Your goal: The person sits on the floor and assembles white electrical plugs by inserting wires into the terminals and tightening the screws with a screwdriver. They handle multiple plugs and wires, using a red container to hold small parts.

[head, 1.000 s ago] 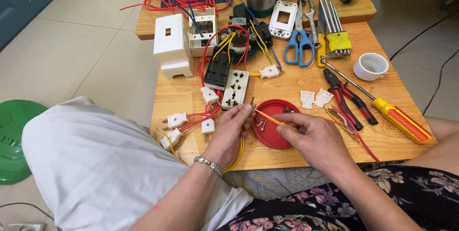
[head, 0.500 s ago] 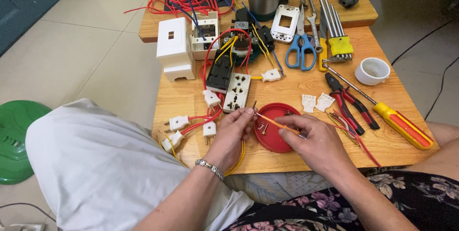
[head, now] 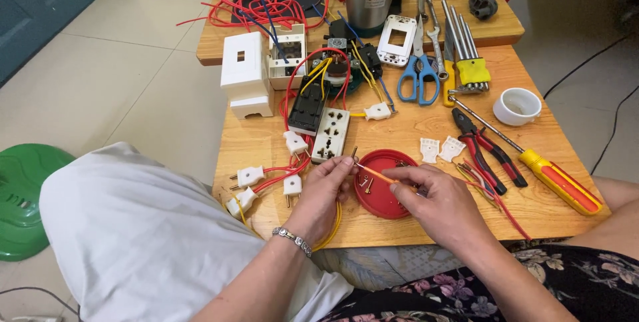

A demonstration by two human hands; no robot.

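**Inspector:** Hands first. What did each one have?

**Assistant:** The left hand (head: pixel 326 185) was at the near edge of the wooden table (head: pixel 413 129), fingers curled tight, with thumb and forefinger pinched on the end of a thin yellow wire (head: pixel 374 174). The right hand (head: pixel 436 202) was closed the same way on that wire further along, so the wire ran between both hands, just above the red round lid (head: pixel 386 195). A yellow loop of wire hung below the left hand over the table edge.

**Inspector:** Contents of the lid?

**Assistant:** Small metal screws lay in it; too small to count.

**Inspector:** Count the fittings.

**Assistant:** Three white plugs (head: pixel 249 177) on red leads lay left of the left hand, a fourth plug above them. One white multi-socket face (head: pixel 331 135) sat beside one black socket block (head: pixel 307 103), touching. One white box (head: pixel 244 74) stood at the far left, one open white housing (head: pixel 286 55) next to it. Two small white clips (head: pixel 439 149) lay right of the lid.

**Inspector:** Tools?

**Assistant:** One pair of blue scissors (head: pixel 418 77), one pair of red-handled pliers (head: pixel 482 155), one screwdriver with a yellow and red handle (head: pixel 556 181), one set of hex keys in a yellow holder (head: pixel 466 62), one white cup (head: pixel 517 105).
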